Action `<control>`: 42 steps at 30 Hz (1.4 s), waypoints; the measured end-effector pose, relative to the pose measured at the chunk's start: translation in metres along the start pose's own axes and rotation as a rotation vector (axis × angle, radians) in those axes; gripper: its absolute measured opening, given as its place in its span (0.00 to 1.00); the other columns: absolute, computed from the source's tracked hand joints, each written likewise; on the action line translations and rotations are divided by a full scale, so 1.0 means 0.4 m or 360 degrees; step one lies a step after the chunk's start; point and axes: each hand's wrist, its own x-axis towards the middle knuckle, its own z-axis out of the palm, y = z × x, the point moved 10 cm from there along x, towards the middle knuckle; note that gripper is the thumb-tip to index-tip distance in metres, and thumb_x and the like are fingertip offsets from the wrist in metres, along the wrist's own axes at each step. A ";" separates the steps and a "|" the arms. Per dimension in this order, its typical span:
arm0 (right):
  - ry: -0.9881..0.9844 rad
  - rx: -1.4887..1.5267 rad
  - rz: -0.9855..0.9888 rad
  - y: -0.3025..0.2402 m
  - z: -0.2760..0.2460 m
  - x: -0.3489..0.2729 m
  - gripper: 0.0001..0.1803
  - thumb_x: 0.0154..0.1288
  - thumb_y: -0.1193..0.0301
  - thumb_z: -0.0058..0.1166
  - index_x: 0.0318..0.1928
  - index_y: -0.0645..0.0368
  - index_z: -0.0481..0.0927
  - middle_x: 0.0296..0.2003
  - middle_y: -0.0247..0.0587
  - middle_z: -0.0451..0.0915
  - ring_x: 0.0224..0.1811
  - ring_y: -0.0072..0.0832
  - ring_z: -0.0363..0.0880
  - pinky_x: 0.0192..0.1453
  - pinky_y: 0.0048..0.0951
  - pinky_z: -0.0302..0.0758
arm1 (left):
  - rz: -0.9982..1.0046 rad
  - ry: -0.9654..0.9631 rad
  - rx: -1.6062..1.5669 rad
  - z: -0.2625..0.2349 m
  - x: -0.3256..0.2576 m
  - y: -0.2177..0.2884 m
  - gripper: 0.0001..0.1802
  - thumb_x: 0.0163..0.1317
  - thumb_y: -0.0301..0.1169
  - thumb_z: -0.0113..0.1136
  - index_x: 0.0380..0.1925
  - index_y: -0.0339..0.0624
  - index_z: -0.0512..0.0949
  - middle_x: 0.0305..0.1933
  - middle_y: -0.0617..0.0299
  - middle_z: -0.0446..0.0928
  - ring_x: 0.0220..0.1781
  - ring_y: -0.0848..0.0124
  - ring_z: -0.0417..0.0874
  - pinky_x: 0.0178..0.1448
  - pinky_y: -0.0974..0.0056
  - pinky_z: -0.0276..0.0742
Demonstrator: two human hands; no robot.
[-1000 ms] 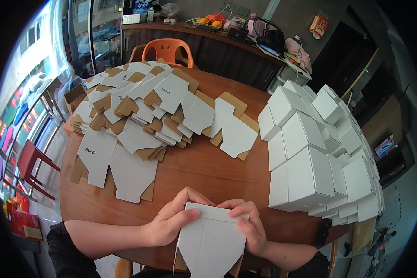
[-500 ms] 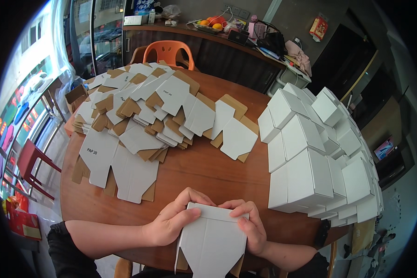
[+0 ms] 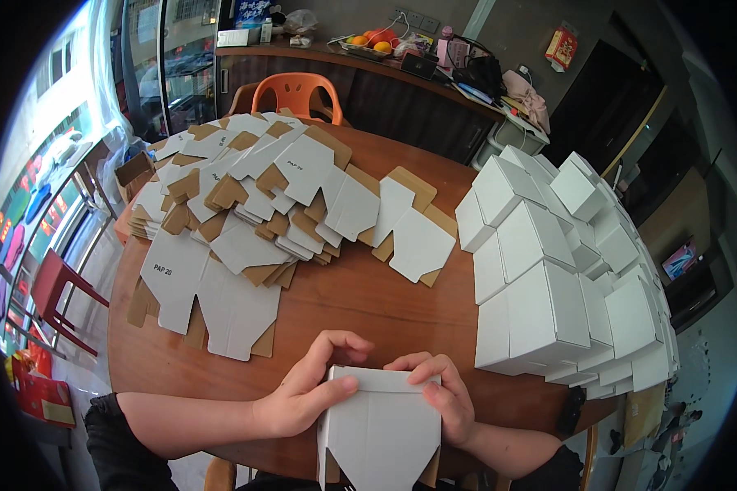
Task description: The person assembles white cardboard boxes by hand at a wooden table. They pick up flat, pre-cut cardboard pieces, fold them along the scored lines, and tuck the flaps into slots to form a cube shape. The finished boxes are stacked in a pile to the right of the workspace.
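Note:
Close to me at the table's near edge is a partly folded white cardboard box point(image 3: 383, 430), its brown inner side showing at the lower corners. My left hand point(image 3: 315, 389) grips its upper left corner, thumb on the white face and fingers lifted and curled behind the top edge. At the upper right corner my right hand point(image 3: 444, 397) pinches the box, thumb and fingers around the folded top strip. Flat unfolded box blanks point(image 3: 209, 282), white outside and brown inside, lie in a heap beyond my left hand. Finished white boxes point(image 3: 532, 315) are stacked to the right.
The brown wooden table point(image 3: 352, 307) has a curved edge. An orange chair point(image 3: 299, 94) stands at its far side, before a sideboard point(image 3: 319, 61) bearing a fruit bowl point(image 3: 370, 47). A red stool point(image 3: 61, 286) is at the left. Near the stacked boxes lies a dark object point(image 3: 571, 412).
The box has tilted slightly and its top strip is bent a little more toward me. My left fingers have lifted from behind the top edge; the right hand has barely moved.

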 end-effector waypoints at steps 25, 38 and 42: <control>0.0045 -0.0049 -0.0305 -0.053 -0.029 -0.016 0.12 0.74 0.73 0.42 0.53 0.61 0.73 0.57 0.55 0.76 0.59 0.34 0.74 0.65 0.40 0.71 | -0.0124 -0.0153 0.0001 0.017 -0.001 -0.019 0.62 0.61 0.46 0.73 0.78 0.43 0.36 0.78 0.38 0.47 0.72 0.53 0.70 0.73 0.48 0.66; 0.0258 0.0386 0.0203 -0.012 -0.066 0.008 0.16 0.73 0.69 0.44 0.57 0.61 0.70 0.57 0.56 0.77 0.62 0.40 0.76 0.66 0.44 0.75 | -0.0022 -0.0309 0.0179 0.035 -0.001 -0.040 0.61 0.58 0.50 0.74 0.77 0.42 0.40 0.77 0.44 0.52 0.77 0.55 0.60 0.77 0.49 0.60; 0.0072 0.0437 0.0151 -0.004 -0.056 0.009 0.16 0.73 0.72 0.44 0.57 0.64 0.74 0.60 0.56 0.77 0.64 0.36 0.75 0.68 0.41 0.73 | -0.0079 -0.0322 0.0144 0.033 -0.001 -0.043 0.53 0.62 0.49 0.71 0.75 0.36 0.51 0.74 0.46 0.57 0.76 0.56 0.60 0.78 0.51 0.57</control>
